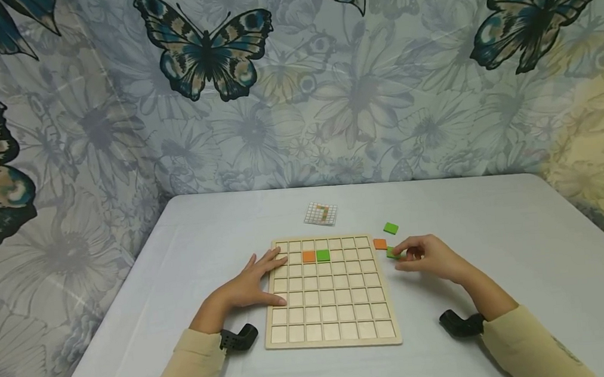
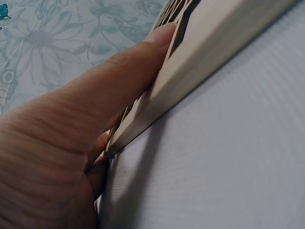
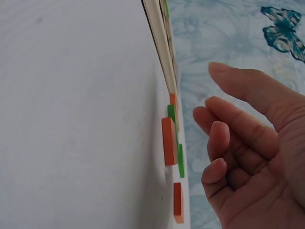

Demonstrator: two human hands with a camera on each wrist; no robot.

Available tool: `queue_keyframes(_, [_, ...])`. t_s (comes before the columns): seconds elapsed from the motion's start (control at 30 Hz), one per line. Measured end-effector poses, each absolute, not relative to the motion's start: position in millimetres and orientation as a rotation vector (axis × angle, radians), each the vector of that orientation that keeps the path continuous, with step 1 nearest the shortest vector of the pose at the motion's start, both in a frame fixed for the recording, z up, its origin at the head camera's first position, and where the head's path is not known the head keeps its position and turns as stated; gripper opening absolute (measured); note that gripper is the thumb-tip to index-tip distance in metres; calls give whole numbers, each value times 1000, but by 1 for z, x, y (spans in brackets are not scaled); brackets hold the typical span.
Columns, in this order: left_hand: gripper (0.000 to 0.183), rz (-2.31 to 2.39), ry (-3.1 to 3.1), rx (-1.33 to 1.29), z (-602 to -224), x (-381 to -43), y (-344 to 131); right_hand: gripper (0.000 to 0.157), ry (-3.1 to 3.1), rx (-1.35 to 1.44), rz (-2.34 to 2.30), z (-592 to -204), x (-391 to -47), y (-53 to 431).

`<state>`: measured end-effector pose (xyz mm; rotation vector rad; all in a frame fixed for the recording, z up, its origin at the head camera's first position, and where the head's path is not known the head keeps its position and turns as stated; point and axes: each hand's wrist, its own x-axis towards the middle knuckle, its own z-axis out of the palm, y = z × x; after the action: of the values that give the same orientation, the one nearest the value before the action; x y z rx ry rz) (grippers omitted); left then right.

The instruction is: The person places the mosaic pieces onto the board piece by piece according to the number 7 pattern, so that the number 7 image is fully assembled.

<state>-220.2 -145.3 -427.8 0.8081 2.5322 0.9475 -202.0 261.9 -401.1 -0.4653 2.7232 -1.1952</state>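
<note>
A wooden grid board (image 1: 333,347) lies on the table. One orange tile (image 1: 308,257) and one green tile (image 1: 323,255) sit side by side in its second row from the far edge. My left hand (image 1: 248,284) rests on the board's left edge with fingers spread, the thumb (image 2: 128,67) lying over the rim. To the right of the board, my right hand (image 1: 431,256) hovers over loose tiles, its fingers loosely bent and nothing between them. A green tile (image 1: 392,252) shows partly at its fingertips. In the right wrist view, orange tiles (image 3: 169,141) lie beside the fingers.
A small card (image 1: 321,214) with a printed grid pattern lies beyond the board. Another green tile (image 1: 390,228) and an orange tile (image 1: 380,244) lie off the board's far right corner. Butterfly-print cloth (image 1: 254,133) hangs behind the white table (image 1: 228,213).
</note>
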Motion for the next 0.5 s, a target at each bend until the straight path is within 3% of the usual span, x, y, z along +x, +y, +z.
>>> queue_keyframes(0.5, [93,946,2535,827,-430,-221,-146,28,2790,-403,-1185,-414,-201,284])
